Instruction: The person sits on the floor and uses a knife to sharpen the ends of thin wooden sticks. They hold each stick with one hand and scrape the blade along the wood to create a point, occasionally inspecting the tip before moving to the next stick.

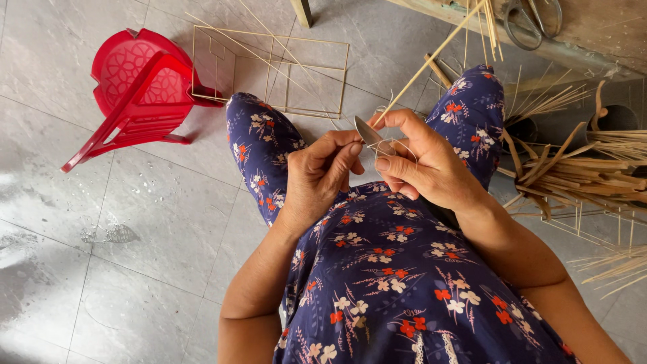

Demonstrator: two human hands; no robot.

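My left hand (322, 172) pinches a small knife, its metal blade (368, 131) sticking up between thumb and fingers. My right hand (421, 162) grips a thin bamboo stick (431, 59) that slants up to the right, with its lower end resting against the blade. Thin pale shavings curl around my right fingers. Both hands hover above my lap, which is covered by a dark blue floral dress (397, 269).
A red plastic chair (138, 87) lies tipped on the grey tiled floor at upper left. Beside it stands a frame of thin bamboo sticks (269, 67). Bundles of bamboo strips (573, 168) lie at right. Scissors (532, 20) rest on a wooden bench at top right.
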